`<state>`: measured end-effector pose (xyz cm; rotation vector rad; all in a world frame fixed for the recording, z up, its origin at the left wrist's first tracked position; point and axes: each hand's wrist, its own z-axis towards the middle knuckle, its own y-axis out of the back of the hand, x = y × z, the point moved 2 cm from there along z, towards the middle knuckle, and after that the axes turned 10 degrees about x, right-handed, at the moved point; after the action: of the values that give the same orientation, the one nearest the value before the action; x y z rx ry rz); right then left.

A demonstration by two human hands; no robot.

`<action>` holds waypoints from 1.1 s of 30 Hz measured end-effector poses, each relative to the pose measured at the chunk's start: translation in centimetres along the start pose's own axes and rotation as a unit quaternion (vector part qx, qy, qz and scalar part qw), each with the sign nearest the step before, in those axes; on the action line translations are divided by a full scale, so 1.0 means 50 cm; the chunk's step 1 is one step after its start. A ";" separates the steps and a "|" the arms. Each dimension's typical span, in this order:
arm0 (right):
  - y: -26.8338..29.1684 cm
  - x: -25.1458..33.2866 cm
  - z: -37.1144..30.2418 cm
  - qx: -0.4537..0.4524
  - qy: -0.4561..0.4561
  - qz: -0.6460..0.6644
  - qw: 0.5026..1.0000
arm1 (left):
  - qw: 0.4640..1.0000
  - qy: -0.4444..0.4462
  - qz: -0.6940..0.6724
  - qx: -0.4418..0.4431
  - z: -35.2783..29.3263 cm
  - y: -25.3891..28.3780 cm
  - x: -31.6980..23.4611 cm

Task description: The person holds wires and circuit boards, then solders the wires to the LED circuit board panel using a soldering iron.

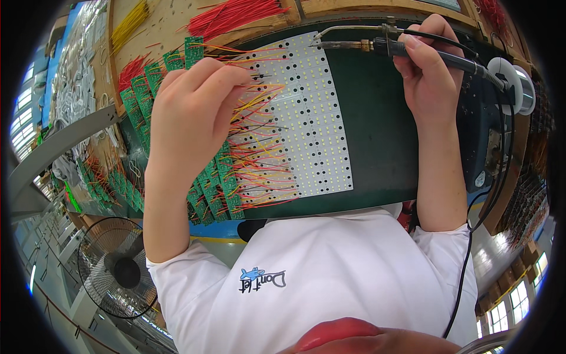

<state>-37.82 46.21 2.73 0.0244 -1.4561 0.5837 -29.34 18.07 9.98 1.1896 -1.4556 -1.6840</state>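
My right hand (433,71) grips a soldering iron (407,49), with a thin solder feed tube (354,28) clamped above its metal tip. The iron's tip points left, at the upper right edge of a white LED panel (315,124) dotted with small pale chips and black holes. Over the panel's left part, my left hand (200,103) is closed in a pinch, and short dark wires (262,75) stick out at its fingertips. Red and yellow wires (265,168) fan across the panel from overlapping green circuit boards (224,171). My left hand hides some of these boards.
Bundles of red wires (236,16) and yellow wires (131,23) lie at the back. A solder spool (522,88) stands at the right, beside the iron's cable. A grey curved arm (65,138) crosses the left side. Below it stands a fan (118,268).
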 end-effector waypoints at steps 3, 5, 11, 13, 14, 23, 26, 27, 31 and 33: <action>-0.009 -0.002 0.000 0.000 -0.015 -0.002 1.000 | 1.000 -0.017 -0.011 -0.017 0.004 -0.028 -0.001; -0.013 0.003 -0.001 0.023 -0.016 -0.014 1.000 | 0.999 -0.014 -0.020 -0.021 0.012 -0.034 0.002; -0.030 -0.004 -0.002 0.074 -0.010 -0.084 0.994 | 0.999 -0.021 -0.012 -0.037 0.036 -0.052 0.026; -0.025 -0.017 0.000 0.090 0.032 -0.080 0.992 | 0.999 -0.021 -0.005 -0.041 0.041 -0.057 0.030; -0.021 -0.020 0.000 0.094 0.034 -0.063 0.993 | 0.999 -0.023 -0.007 -0.033 0.045 -0.058 0.030; -0.026 -0.017 0.003 0.080 0.020 -0.071 0.994 | 0.999 -0.029 -0.026 -0.006 0.048 -0.068 0.049; -0.031 -0.016 0.003 0.077 -0.002 -0.099 0.992 | 0.999 -0.026 -0.029 0.004 0.048 -0.065 0.051; -0.032 -0.016 0.003 0.075 -0.004 -0.109 0.991 | 0.999 -0.023 -0.029 0.010 0.047 -0.065 0.052; -0.038 -0.014 0.002 0.067 -0.010 -0.136 0.988 | 0.999 -0.028 -0.036 -0.005 0.042 -0.072 0.058; -0.039 -0.017 0.004 0.069 -0.007 -0.140 0.988 | 0.999 -0.024 -0.036 0.001 0.041 -0.071 0.056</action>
<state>-37.25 44.15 2.62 0.3374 -1.3938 0.4528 -31.97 17.24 5.84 1.2230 -1.4594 -1.7704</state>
